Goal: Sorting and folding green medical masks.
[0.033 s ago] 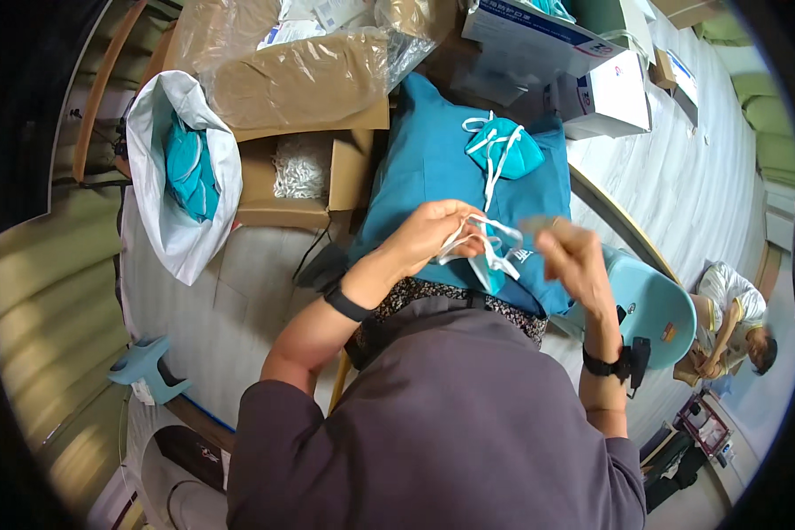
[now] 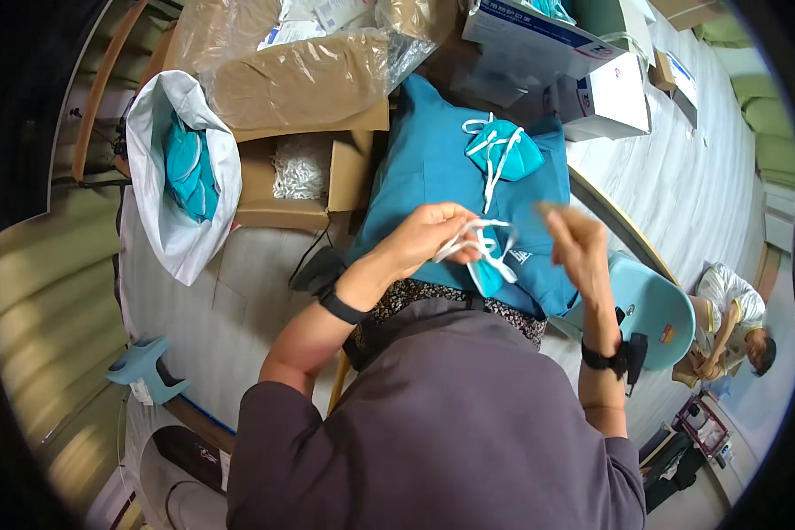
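Note:
My left hand (image 2: pixel 433 237) is closed, pinching white straps (image 2: pixel 495 240) in front of my lap. A teal face mask (image 2: pixel 486 276) hangs from these straps, partly hidden behind the hand and the straps. To the right of the loops, my right hand (image 2: pixel 579 252) is raised with curled fingers, apart from the mask. Motion smears its fingertips, so I cannot make out whether they hold anything. Beyond my hands, another teal mask (image 2: pixel 514 152) with white straps lies on the blue cloth (image 2: pixel 424 150) spread over my lap.
At the left, a white sack (image 2: pixel 147 124) holds several teal masks. Beside it, a cardboard box (image 2: pixel 349 168) contains small white pieces (image 2: pixel 299 172). Plastic-lined cardboard (image 2: pixel 300 79) and white boxes (image 2: pixel 614 97) stand beyond. A light-blue stool (image 2: pixel 654 305) and another person (image 2: pixel 733 309) are at right.
My right hand has moved slightly right, away from the straps. The strap loop has shifted a little, while my left hand stays nearly in place.

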Available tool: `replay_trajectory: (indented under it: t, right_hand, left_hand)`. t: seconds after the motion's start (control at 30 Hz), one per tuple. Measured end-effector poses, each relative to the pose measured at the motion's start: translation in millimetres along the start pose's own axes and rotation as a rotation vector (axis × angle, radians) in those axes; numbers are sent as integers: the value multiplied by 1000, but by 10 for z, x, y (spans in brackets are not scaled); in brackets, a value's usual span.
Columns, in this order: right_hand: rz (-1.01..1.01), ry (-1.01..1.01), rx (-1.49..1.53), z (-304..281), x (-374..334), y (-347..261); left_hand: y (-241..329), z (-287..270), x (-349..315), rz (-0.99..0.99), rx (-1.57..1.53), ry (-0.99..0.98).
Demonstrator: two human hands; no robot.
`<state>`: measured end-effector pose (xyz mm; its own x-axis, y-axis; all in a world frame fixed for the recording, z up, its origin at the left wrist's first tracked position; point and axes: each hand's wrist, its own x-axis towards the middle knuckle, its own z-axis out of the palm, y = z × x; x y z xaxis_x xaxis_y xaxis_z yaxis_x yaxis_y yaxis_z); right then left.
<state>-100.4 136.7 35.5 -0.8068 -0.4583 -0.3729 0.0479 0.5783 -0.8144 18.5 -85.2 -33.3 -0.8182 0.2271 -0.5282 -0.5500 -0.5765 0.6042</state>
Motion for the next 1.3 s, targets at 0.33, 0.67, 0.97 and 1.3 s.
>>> replay_trajectory:
  t: [0.33, 0.67, 0.97, 1.3]
  right_hand:
    - [-306, 391, -498, 318, 1576, 981]
    - [-850, 388, -309, 207, 622, 35]
    - [-1129, 544, -500, -45, 171, -316]
    - [-1122, 602, -483, -184, -22, -512]
  left_hand:
    - [-263, -442, -407, 37, 531, 263]
    - [187, -630, -404, 360, 250, 498]
    - [597, -655, 279, 458, 153, 538]
    - [102, -1851, 677, 332, -405, 581]
